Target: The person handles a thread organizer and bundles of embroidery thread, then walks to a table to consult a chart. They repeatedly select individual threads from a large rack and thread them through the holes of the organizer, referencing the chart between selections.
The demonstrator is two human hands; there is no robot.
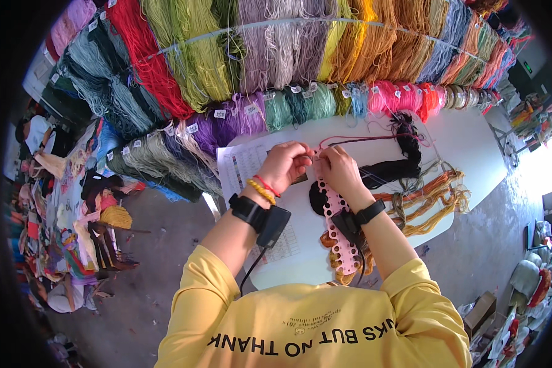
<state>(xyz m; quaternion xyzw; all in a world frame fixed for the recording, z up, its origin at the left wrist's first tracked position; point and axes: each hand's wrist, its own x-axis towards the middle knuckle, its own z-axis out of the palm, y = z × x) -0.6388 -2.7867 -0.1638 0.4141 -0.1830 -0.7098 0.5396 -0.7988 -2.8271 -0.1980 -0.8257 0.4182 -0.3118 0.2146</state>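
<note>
Both my hands meet over the white table, fingertips almost touching. My left hand (284, 167) is closed in a pinch with its fingers curled. Beside it, my right hand (342, 174) pinches at the upper end of a pink strip with holes along its edges (342, 238). A dark red thread (367, 138) leads from the fingertips off to the right. What exactly lies between the fingertips is too small to make out clearly. Below my right wrist the strip runs toward me, with black and golden-brown thread beside it. Black thread skeins (389, 174) lie just right of my right hand.
Orange and tan skeins (437, 197) lie on the table's right part. Printed chart sheets (242, 161) lie under my left arm. Skeins of many colours (276, 52) hang along a rack beyond the table (472, 141). Piled yarn and cloth (83, 227) stand at left.
</note>
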